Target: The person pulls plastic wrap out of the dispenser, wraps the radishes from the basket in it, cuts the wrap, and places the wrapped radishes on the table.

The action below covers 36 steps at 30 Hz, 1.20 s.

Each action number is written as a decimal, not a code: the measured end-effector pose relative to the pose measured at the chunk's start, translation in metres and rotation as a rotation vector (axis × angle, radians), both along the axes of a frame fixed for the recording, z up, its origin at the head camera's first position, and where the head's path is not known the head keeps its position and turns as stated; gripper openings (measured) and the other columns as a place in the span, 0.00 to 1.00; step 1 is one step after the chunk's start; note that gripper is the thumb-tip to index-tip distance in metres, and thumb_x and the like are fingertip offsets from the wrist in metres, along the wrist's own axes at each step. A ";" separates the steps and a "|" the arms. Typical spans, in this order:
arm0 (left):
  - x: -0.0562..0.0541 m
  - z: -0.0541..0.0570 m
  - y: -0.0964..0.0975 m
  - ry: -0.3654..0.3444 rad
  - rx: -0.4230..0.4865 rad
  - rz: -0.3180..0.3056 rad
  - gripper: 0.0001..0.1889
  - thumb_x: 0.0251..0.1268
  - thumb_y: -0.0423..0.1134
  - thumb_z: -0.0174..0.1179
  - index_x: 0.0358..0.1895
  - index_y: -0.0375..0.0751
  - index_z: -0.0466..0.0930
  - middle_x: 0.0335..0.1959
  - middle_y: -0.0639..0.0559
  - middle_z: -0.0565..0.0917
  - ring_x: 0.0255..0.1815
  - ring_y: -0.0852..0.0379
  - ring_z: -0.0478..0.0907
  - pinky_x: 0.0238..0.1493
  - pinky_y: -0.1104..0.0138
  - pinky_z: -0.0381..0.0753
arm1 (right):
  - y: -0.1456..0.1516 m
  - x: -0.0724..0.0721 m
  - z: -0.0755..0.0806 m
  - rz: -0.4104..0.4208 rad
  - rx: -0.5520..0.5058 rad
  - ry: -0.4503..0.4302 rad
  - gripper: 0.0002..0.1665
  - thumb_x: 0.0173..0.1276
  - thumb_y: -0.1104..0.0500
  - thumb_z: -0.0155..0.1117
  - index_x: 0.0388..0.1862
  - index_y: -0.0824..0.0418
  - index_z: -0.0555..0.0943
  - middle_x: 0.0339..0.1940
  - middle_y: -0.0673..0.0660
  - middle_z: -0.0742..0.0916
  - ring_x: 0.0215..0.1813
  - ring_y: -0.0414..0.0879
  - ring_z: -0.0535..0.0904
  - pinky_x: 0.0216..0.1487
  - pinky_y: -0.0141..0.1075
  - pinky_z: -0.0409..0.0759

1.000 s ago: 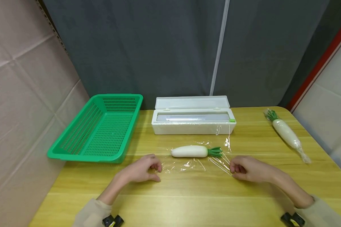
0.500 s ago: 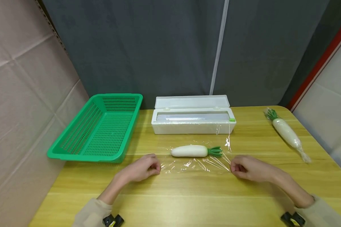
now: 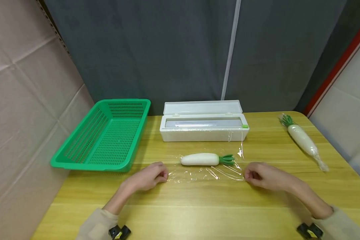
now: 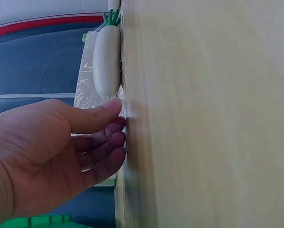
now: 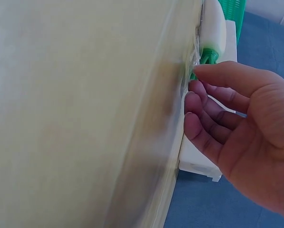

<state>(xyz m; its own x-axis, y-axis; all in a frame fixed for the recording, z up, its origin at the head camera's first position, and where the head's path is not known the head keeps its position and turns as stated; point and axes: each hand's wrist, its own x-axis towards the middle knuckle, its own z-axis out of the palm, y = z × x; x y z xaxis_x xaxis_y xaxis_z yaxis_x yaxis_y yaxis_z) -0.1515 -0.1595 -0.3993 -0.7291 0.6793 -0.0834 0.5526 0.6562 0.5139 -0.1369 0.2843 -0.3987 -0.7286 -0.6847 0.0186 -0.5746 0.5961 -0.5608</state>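
Observation:
A white radish (image 3: 200, 159) with green stalks lies crosswise on a sheet of clear plastic wrap (image 3: 195, 175) spread over the table. My left hand (image 3: 148, 176) pinches the near left corner of the wrap between thumb and fingers. At the near right corner, my right hand (image 3: 265, 176) pinches the wrap, which shows taut creases running toward the stalks. Behind the radish stands a white wrap dispenser box (image 3: 204, 135) with its lid up, and film runs from its front. In the left wrist view the radish (image 4: 106, 61) lies beyond my thumb tip.
A green plastic basket (image 3: 127, 163) stands at the left of the table. A second radish (image 3: 303, 140), wrapped in film, lies at the far right. A dark curtain (image 3: 156, 50) hangs behind the wooden table (image 3: 204, 213), with pale walls on both sides.
My left thumb and fingers have come together on the wrap's corner, and the left hand has drawn slightly left. The near edge of the film looks straighter. The radish has stayed in place.

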 end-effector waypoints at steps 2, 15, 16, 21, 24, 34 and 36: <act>0.000 0.000 -0.001 0.002 0.014 0.000 0.07 0.72 0.32 0.60 0.34 0.46 0.76 0.34 0.59 0.73 0.37 0.62 0.70 0.42 0.66 0.77 | 0.000 0.000 0.001 -0.006 0.000 0.004 0.09 0.68 0.66 0.68 0.35 0.53 0.79 0.31 0.39 0.77 0.33 0.31 0.70 0.31 0.30 0.74; -0.002 -0.001 0.000 0.021 0.004 -0.008 0.09 0.73 0.31 0.59 0.32 0.46 0.75 0.34 0.58 0.72 0.36 0.61 0.69 0.38 0.68 0.74 | 0.000 -0.002 0.002 -0.041 0.013 0.006 0.08 0.67 0.65 0.69 0.36 0.53 0.80 0.32 0.39 0.78 0.33 0.31 0.70 0.31 0.30 0.75; -0.002 -0.001 0.000 0.032 0.002 -0.007 0.08 0.73 0.31 0.59 0.33 0.45 0.76 0.34 0.58 0.72 0.37 0.61 0.69 0.39 0.68 0.75 | 0.000 -0.002 0.002 -0.042 0.006 0.015 0.08 0.66 0.65 0.69 0.36 0.53 0.80 0.32 0.39 0.78 0.33 0.31 0.70 0.31 0.30 0.75; -0.001 0.000 -0.005 0.065 0.040 0.013 0.04 0.74 0.29 0.57 0.40 0.42 0.77 0.37 0.58 0.76 0.40 0.62 0.74 0.45 0.67 0.80 | 0.001 -0.002 0.002 -0.037 -0.055 0.106 0.10 0.64 0.68 0.71 0.36 0.53 0.81 0.32 0.38 0.79 0.33 0.30 0.71 0.30 0.30 0.76; -0.002 0.003 -0.005 0.035 0.096 0.039 0.04 0.74 0.27 0.56 0.40 0.40 0.76 0.36 0.55 0.78 0.38 0.59 0.77 0.42 0.68 0.81 | 0.000 -0.001 0.004 -0.053 -0.092 0.133 0.12 0.63 0.71 0.70 0.37 0.54 0.81 0.33 0.41 0.81 0.32 0.30 0.73 0.30 0.30 0.78; -0.006 0.011 -0.004 -0.014 0.270 0.085 0.06 0.69 0.21 0.58 0.44 0.31 0.79 0.35 0.45 0.83 0.35 0.54 0.82 0.37 0.69 0.84 | -0.003 -0.001 0.010 -0.162 -0.126 0.128 0.13 0.62 0.73 0.68 0.37 0.56 0.82 0.33 0.44 0.85 0.34 0.32 0.80 0.35 0.33 0.83; -0.007 0.013 -0.004 0.006 0.293 0.079 0.07 0.68 0.21 0.59 0.45 0.30 0.81 0.36 0.44 0.84 0.35 0.53 0.83 0.38 0.69 0.84 | -0.003 -0.002 0.010 -0.162 -0.138 0.167 0.14 0.61 0.73 0.70 0.38 0.56 0.82 0.33 0.43 0.85 0.35 0.32 0.80 0.35 0.32 0.83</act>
